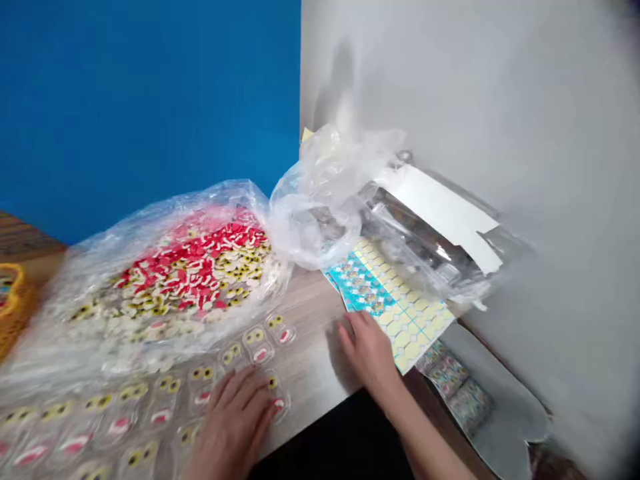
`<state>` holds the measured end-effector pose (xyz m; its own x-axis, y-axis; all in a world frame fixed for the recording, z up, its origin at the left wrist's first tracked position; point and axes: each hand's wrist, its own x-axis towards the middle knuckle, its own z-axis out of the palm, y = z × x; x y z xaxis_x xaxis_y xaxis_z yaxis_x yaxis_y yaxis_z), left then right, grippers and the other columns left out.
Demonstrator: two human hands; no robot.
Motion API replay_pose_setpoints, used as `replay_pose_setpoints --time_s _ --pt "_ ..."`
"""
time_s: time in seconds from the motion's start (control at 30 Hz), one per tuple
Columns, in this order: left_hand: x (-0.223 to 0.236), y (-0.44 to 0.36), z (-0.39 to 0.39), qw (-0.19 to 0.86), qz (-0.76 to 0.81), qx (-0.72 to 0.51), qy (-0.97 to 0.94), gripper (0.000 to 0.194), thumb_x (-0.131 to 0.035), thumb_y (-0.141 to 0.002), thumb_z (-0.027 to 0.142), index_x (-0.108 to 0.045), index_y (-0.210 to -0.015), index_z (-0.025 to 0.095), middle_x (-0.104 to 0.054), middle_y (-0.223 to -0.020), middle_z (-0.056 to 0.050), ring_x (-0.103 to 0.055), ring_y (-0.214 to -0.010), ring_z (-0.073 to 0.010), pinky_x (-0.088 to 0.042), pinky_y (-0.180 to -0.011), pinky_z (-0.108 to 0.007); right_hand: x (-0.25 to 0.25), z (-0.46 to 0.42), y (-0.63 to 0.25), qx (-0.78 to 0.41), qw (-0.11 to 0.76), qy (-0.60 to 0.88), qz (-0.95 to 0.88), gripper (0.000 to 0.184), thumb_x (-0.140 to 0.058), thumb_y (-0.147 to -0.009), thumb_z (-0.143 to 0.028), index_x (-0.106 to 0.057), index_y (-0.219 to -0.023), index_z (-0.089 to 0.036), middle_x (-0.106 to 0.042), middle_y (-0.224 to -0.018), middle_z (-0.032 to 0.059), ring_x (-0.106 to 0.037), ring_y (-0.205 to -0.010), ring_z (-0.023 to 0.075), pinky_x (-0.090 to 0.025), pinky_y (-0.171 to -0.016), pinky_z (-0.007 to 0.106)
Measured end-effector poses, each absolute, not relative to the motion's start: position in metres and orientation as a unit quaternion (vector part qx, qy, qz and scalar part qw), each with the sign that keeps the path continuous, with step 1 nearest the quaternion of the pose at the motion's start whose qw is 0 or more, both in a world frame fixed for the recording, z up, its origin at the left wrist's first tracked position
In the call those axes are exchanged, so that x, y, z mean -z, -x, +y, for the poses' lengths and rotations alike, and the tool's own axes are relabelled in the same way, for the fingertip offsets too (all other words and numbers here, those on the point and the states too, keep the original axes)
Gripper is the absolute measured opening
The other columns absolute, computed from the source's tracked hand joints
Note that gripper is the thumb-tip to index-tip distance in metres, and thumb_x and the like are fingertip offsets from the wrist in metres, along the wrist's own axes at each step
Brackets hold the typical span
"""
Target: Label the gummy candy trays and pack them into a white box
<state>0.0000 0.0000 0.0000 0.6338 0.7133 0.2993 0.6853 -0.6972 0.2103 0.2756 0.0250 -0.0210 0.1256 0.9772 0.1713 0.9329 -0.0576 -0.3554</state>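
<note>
1. Clear plastic packets, each showing yellow-and-black eye pieces and a red-and-white mouth piece, lie in slanting rows on the left near part of the surface.
2. Of the two hands, the left hand lies palm down over these packets, fingers extended and close together, touching the ones beneath it. It shows nothing in its grasp.
3. The right hand is at the near left edge of a turquoise-and-yellow sticker sheet. Its fingers are partly bent, with the thumb a little apart; whether they pinch anything cannot be told.
4. Left and far of the packets, a big clear bag lies open towards the right, heaped with loose red, white and yellow pieces.
5. Right of that bag, crumpled translucent plastic sits on the far part of the surface, beside a white flap over a clear-wrapped bundle whose contents are hard to make out.
6. The left hand hides parts of several packets; the nearest ones run out of view at the bottom and left.
7. An orange basket is cut off at the left.
8. Low on the right, patterned sheets lie below the surface, too blurred to read.
</note>
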Motion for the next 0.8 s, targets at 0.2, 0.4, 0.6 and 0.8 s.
replay_pose_setpoints --time_s 0.2,0.4,0.6,0.8 --pt "0.003 -0.036 0.016 0.089 0.376 -0.253 -0.887 0.015 -0.061 -0.087 0.021 -0.066 -0.1 0.025 -0.072 -0.108 -0.004 -0.061 -0.113 -0.0261 -0.053 -0.093 -0.043 0.027 0.09 -0.344 -0.005 0.159 0.729 -0.666 0.043 -0.057 -0.085 -0.017 -0.058 -0.128 -0.017 -0.056 -0.134 0.0135 -0.051 -0.118 0.0278 -0.04 -0.094 0.037" --pt "0.001 -0.076 0.031 0.26 0.413 -0.309 -0.817 0.016 -0.06 -0.086 0.019 -0.068 -0.099 0.026 -0.071 -0.111 -0.007 -0.063 -0.111 -0.0258 -0.05 -0.099 -0.046 0.038 0.103 -0.348 -0.029 0.169 0.72 -0.673 0.022 -0.056 -0.089 -0.022 -0.07 -0.106 -0.023 -0.07 -0.108 0.0077 -0.056 -0.107 0.0271 -0.038 -0.088 0.037" --pt "-0.002 -0.104 0.065 0.589 0.508 -0.376 -0.503 0.025 -0.066 -0.082 0.027 -0.067 -0.106 0.02 -0.07 -0.114 -0.013 -0.067 -0.106 -0.0272 -0.052 -0.095 -0.044 0.027 0.087 -0.314 -0.254 0.37 0.655 -0.608 0.03 -0.049 -0.095 -0.039 -0.069 -0.099 -0.018 -0.073 -0.096 0.0081 -0.064 -0.089 0.0233 -0.047 -0.079 0.034" --pt "-0.012 -0.101 0.079 0.659 0.488 -0.505 -0.269 0.061 -0.076 -0.076 0.031 -0.055 -0.132 0.021 -0.062 -0.133 -0.015 -0.059 -0.122 -0.0276 -0.044 -0.105 -0.04 0.014 0.071 -0.225 -0.255 0.316 0.587 -0.7 0.024 -0.044 -0.097 -0.029 -0.065 -0.102 -0.018 -0.07 -0.092 0.0092 -0.064 -0.082 0.0233 -0.048 -0.075 0.034"
